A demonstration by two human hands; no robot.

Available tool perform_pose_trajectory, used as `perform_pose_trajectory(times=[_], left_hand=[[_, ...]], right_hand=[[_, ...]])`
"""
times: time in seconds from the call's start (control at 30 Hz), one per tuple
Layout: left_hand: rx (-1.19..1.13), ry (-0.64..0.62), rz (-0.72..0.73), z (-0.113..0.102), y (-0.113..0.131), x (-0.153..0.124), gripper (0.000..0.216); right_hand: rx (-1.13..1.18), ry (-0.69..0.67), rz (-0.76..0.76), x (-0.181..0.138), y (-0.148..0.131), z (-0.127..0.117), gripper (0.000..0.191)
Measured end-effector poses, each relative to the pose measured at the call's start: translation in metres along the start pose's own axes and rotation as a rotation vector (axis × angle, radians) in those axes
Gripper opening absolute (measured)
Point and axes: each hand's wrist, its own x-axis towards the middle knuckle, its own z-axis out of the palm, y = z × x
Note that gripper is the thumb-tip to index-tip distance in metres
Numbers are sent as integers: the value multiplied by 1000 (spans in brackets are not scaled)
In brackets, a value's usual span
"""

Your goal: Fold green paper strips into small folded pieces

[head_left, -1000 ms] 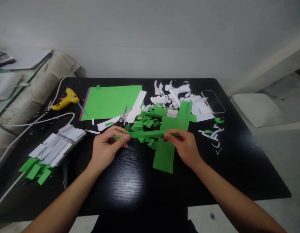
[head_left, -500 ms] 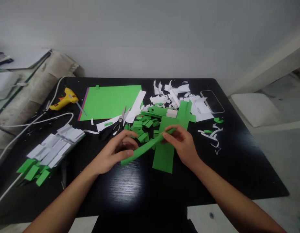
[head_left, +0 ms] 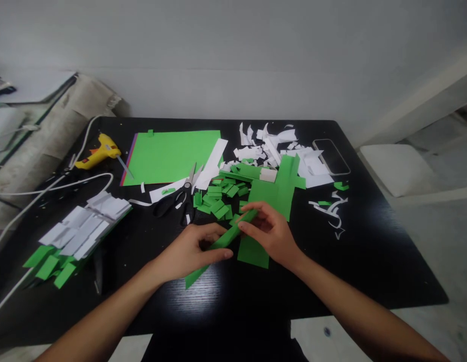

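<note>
A long green paper strip (head_left: 223,240) slants between my hands above the black table. My left hand (head_left: 198,249) pinches its middle between thumb and fingers, and the lower end sticks out past the thumb. Near the upper end, my right hand (head_left: 269,231) grips the same strip with thumb and fingertips. Under and beyond the right hand lie wider green paper strips (head_left: 253,251). A pile of small folded green paper pieces (head_left: 218,201) sits just past the strip. Black-handled scissors (head_left: 186,191) rest with blades apart, left of that pile.
A yellow glue gun (head_left: 101,152) and green sheets (head_left: 173,156) lie at the back left. White paper scraps (head_left: 275,143) and a phone (head_left: 331,157) are at the back right. A white-and-green folded paper piece (head_left: 84,226) sits at the left, near a white cable (head_left: 60,193).
Both hands have shifted closer together. The left hand has slid inward along the strip, the right hand has come down and left, and more of the strip's lower end shows.
</note>
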Motion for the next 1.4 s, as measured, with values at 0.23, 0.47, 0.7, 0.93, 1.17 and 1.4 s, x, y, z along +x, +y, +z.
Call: perform_pose_trajectory(times=[0.23, 0.47, 0.7, 0.93, 1.17, 1.4], left_hand=[[-113, -19, 22, 4, 1, 0, 21], [-154, -27, -13, 8, -4, -1, 20], [-40, 13, 11, 11, 1, -1, 22], [225, 275, 109, 17, 0, 3, 27], [319, 353, 158, 21, -2, 0, 22], [512, 296, 198, 23, -9, -3, 19]], right_hand=[[66, 41, 13, -1, -3, 4, 44], [163, 62, 99, 0, -7, 1, 44], [187, 48, 116, -3, -5, 6, 34], [54, 37, 49, -6, 4, 12, 31], [79, -28, 45, -9, 3, 16, 36], [-60, -8, 19, -8, 6, 18, 26]])
